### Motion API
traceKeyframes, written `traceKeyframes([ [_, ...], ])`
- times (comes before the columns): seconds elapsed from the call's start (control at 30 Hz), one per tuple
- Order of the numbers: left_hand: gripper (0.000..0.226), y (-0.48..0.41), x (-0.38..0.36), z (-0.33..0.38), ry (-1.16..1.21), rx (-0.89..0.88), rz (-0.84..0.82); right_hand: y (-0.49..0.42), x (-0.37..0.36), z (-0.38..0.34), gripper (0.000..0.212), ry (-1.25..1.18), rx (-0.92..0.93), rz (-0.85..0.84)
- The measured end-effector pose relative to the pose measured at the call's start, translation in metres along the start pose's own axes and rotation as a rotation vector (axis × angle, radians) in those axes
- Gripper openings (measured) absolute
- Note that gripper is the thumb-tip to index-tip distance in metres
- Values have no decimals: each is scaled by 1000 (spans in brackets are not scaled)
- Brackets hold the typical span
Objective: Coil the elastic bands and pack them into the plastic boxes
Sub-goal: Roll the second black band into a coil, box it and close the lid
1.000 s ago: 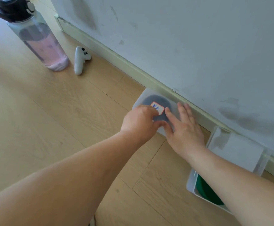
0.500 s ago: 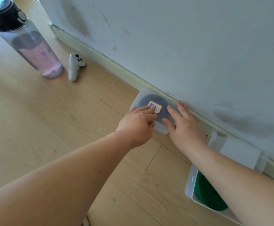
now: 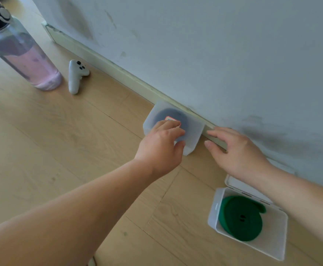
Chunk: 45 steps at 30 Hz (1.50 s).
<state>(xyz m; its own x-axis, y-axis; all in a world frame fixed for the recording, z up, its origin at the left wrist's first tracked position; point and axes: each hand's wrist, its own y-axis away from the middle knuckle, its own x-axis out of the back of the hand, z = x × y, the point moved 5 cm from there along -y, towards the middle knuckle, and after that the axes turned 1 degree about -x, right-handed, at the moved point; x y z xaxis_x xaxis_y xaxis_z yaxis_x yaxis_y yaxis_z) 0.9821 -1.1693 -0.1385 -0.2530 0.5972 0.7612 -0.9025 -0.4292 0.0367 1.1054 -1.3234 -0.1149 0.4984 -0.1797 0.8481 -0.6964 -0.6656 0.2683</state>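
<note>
Way off left of our hands: a pink water bottle (image 3: 22, 60) and a white controller (image 3: 76, 75). Our left hand (image 3: 160, 144) grips the closed box (image 3: 194, 131), fingers curled on the lid, thumb on the front wall, with the dark band (image 3: 168, 116) coiled inside. Just right of it, our right hand (image 3: 237, 152) hovers loose, holding nothing. Under that wrist, the open box (image 3: 212, 217) holds the green band (image 3: 239, 219).

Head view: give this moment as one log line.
left hand holds closed box | right hand free, apart | green band in open box
</note>
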Motion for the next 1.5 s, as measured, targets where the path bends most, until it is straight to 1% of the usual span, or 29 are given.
traceKeyframes([
  [0.07, 24, 6, -6, 20, 55, -35, 22, 15, 25, 19, 40, 37, -43, -66],
  [0.13, 21, 13, -22, 45, 136, -33, -39, 34, 42, 38, 39, 17, -104, -45],
  [0.2, 30, 21, -46, 66, 173, 31, -219, 56, 46, 57, 35, -26, -140, 51],
  [0.27, 46, 29, -70, 77, 168, 107, -405, 82, 41, 76, 32, -40, -180, 194],
  [0.33, 59, 38, -86, 82, 209, 184, -508, 106, 35, 96, 32, -38, -292, 317],
  [0.37, 62, 41, -90, 84, 244, 218, -533, 117, 30, 106, 35, -69, -378, 340],
  [0.43, 67, 46, -96, 90, 310, 272, -564, 136, 16, 125, 43, -172, -532, 291],
  [0.5, 65, 47, -100, 98, 385, 313, -579, 148, 4, 140, 47, -275, -615, 241],
  [0.6, 67, 43, -110, 107, 559, 380, -587, 151, -2, 156, 39, -494, -701, 241],
  [0.67, 70, 40, -115, 107, 690, 457, -579, 148, -2, 162, 32, -606, -673, 258],
  [0.73, 66, 38, -118, 101, 758, 519, -536, 149, 1, 161, 35, -715, -613, 319],
  [0.83, 45, 37, -115, 98, 821, 504, -487, 158, 14, 155, 57, -758, -485, 410],
  [0.9, 44, 40, -107, 99, 816, 470, -443, 166, 25, 147, 75, -705, -423, 440],
  [0.93, 46, 41, -102, 100, 819, 454, -421, 170, 30, 142, 76, -649, -392, 440],
  [0.97, 48, 44, -96, 101, 830, 444, -406, 174, 36, 138, 72, -592, -359, 428],
  [1.03, 49, 52, -87, 104, 848, 436, -398, 178, 43, 134, 54, -501, -293, 385],
  [1.1, 47, 61, -81, 105, 784, 400, -422, 178, 43, 135, 47, -405, -241, 371],
  [1.17, 42, 71, -82, 106, 633, 360, -455, 177, 34, 138, 43, -342, -251, 319],
  [1.2, 43, 75, -84, 105, 530, 321, -480, 175, 25, 138, 39, -335, -261, 251],
  [1.27, 46, 83, -94, 105, 363, 217, -555, 172, -1, 139, 31, -316, -243, 55],
  [1.3, 45, 87, -99, 105, 304, 163, -593, 171, -13, 139, 33, -282, -219, -25],
  [1.33, 44, 90, -105, 104, 244, 98, -620, 170, -24, 140, 36, -236, -183, -64],
  [1.4, 43, 93, -113, 103, 132, -38, -647, 164, -32, 143, 46, -130, -127, -76],
  [1.5, 40, 96, -118, 98, 63, -145, -653, 156, -31, 142, 56, -13, -119, -112],
])
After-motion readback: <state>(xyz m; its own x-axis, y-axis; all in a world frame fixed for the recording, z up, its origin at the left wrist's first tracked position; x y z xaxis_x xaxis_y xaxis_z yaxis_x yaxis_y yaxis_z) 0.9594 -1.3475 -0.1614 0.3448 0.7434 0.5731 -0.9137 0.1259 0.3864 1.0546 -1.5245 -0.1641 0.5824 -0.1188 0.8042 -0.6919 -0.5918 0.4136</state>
